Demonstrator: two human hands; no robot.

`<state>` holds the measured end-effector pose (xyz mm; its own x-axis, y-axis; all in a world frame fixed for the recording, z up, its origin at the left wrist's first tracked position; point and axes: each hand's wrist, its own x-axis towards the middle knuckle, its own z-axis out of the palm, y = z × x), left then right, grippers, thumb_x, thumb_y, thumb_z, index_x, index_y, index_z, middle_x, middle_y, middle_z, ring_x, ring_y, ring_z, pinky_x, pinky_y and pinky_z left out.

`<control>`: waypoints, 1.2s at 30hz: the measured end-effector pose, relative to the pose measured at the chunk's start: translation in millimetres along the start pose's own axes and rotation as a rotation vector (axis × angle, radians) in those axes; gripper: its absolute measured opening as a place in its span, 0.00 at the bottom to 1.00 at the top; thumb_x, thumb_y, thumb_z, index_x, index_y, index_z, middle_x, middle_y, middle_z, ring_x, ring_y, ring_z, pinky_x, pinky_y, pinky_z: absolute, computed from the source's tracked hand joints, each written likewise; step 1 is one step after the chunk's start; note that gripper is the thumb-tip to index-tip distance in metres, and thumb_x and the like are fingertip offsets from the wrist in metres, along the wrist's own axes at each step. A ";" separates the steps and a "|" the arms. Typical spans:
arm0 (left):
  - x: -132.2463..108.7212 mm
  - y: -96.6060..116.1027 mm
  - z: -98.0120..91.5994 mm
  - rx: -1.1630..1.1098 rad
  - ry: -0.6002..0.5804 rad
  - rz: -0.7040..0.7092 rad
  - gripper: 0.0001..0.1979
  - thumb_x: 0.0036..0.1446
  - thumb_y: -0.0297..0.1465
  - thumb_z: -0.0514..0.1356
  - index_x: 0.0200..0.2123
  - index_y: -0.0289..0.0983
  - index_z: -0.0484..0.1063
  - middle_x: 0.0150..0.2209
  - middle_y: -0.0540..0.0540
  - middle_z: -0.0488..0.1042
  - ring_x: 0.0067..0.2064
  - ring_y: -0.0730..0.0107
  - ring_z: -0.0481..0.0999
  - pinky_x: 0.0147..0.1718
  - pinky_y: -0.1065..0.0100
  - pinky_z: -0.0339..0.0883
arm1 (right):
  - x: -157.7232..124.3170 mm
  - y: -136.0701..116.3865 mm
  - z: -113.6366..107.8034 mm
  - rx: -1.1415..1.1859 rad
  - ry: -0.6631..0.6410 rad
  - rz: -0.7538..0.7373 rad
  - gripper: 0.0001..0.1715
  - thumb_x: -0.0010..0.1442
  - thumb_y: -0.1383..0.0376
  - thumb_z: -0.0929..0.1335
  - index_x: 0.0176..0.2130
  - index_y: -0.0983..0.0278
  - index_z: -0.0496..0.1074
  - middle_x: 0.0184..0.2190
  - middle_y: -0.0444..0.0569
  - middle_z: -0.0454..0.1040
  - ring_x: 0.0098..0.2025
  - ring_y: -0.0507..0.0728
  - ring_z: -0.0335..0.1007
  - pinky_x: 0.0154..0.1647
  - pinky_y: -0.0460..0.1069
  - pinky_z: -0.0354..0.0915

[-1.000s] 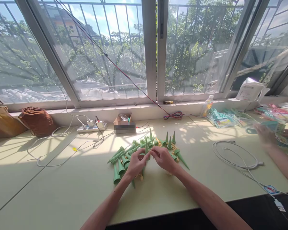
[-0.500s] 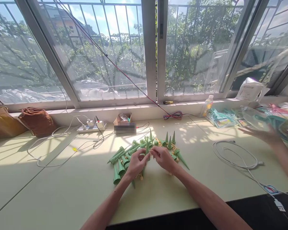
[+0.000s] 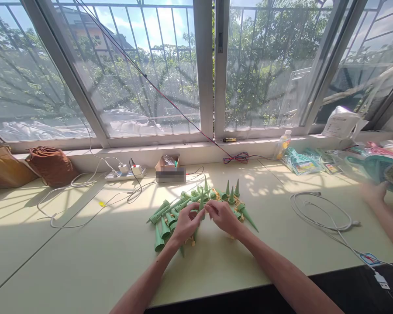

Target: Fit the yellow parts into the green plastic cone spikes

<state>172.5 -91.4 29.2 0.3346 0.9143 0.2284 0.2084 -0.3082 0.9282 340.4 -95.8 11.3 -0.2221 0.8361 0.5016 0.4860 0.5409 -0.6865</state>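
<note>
My left hand (image 3: 187,221) is closed around an upright green plastic spike (image 3: 201,199), thumb and fingers near its base. Against it, my right hand (image 3: 223,214) pinches with thumb and forefinger; whatever lies between those fingertips is too small and hidden to name. Both hands meet over a pile of hollow green cone spikes (image 3: 165,227) with open wide ends. Pale yellow small fittings (image 3: 193,242) show among them. To the right of my right hand, another green spike (image 3: 248,217) points outward, and several more stand tip up behind.
A co-worker's hand (image 3: 375,192) at the right holds a teal item in clear plastic. Nearby are a coiled white cable (image 3: 321,222), bagged teal items (image 3: 303,161) and a bottle (image 3: 283,145). Behind the pile are a small carton (image 3: 167,163) and a power strip (image 3: 126,173).
My hands and the spike stay almost still. At the right, the co-worker's hand has drawn back rightward, and the teal item in plastic has shifted with it.
</note>
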 end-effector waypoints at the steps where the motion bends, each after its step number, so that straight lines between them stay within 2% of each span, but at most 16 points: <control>1: -0.1 0.4 0.0 -0.001 -0.005 0.003 0.14 0.57 0.41 0.60 0.33 0.34 0.72 0.24 0.51 0.69 0.21 0.77 0.65 0.18 0.76 0.58 | 0.0 0.0 -0.1 -0.005 0.004 -0.003 0.16 0.69 0.62 0.60 0.31 0.64 0.68 0.21 0.43 0.68 0.23 0.50 0.61 0.27 0.45 0.54; 7: -0.3 -2.9 0.6 0.005 -0.012 0.038 0.11 0.58 0.38 0.60 0.33 0.35 0.70 0.31 0.49 0.69 0.23 0.78 0.66 0.19 0.76 0.61 | -0.1 -0.2 -0.7 -0.008 -0.001 -0.033 0.14 0.68 0.63 0.61 0.31 0.64 0.68 0.22 0.43 0.68 0.23 0.50 0.60 0.27 0.45 0.54; 14: -0.2 -4.2 0.6 0.018 -0.032 0.050 0.12 0.58 0.39 0.60 0.34 0.35 0.71 0.32 0.48 0.71 0.22 0.78 0.66 0.16 0.77 0.60 | -0.8 1.3 1.0 0.031 -0.028 -0.018 0.17 0.70 0.63 0.59 0.30 0.63 0.65 0.20 0.42 0.67 0.21 0.50 0.62 0.26 0.44 0.55; 19: 0.0 -3.5 0.0 0.042 -0.054 0.051 0.13 0.57 0.40 0.60 0.36 0.36 0.72 0.34 0.47 0.72 0.25 0.76 0.69 0.19 0.75 0.64 | -1.0 -0.8 0.1 0.015 -0.045 0.008 0.16 0.70 0.62 0.60 0.30 0.63 0.66 0.18 0.42 0.67 0.20 0.50 0.61 0.26 0.44 0.55; 23: 0.4 -6.9 -0.1 0.043 -0.050 0.056 0.14 0.60 0.41 0.58 0.38 0.35 0.72 0.35 0.45 0.74 0.28 0.72 0.72 0.22 0.74 0.66 | -0.7 -1.7 -0.2 -0.022 -0.027 0.000 0.12 0.68 0.62 0.62 0.34 0.64 0.69 0.19 0.42 0.68 0.21 0.51 0.61 0.25 0.45 0.55; 26: 1.1 -9.3 -0.1 0.030 -0.013 0.037 0.15 0.59 0.42 0.58 0.38 0.35 0.72 0.35 0.45 0.74 0.27 0.72 0.73 0.21 0.74 0.65 | -0.5 -1.4 0.6 -0.022 0.006 -0.027 0.08 0.66 0.62 0.65 0.39 0.64 0.69 0.24 0.44 0.71 0.24 0.51 0.64 0.27 0.45 0.58; 30: 1.9 -9.2 0.2 0.009 0.046 0.000 0.16 0.57 0.43 0.60 0.37 0.35 0.72 0.29 0.48 0.74 0.25 0.71 0.72 0.19 0.74 0.63 | 0.2 0.3 1.9 0.025 0.048 -0.047 0.07 0.64 0.63 0.66 0.42 0.64 0.69 0.37 0.50 0.74 0.28 0.51 0.68 0.29 0.45 0.63; 36: 1.3 -7.2 0.0 -0.003 0.060 0.000 0.17 0.56 0.45 0.60 0.35 0.35 0.72 0.31 0.48 0.74 0.23 0.74 0.71 0.17 0.74 0.62 | 1.0 3.0 2.9 0.026 0.041 -0.037 0.08 0.67 0.64 0.63 0.43 0.64 0.70 0.31 0.48 0.74 0.29 0.53 0.68 0.29 0.45 0.61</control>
<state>171.4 -87.9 22.8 0.2789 0.9284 0.2455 0.2057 -0.3075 0.9291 339.2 -93.1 8.3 -0.2047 0.8111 0.5479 0.4560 0.5743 -0.6799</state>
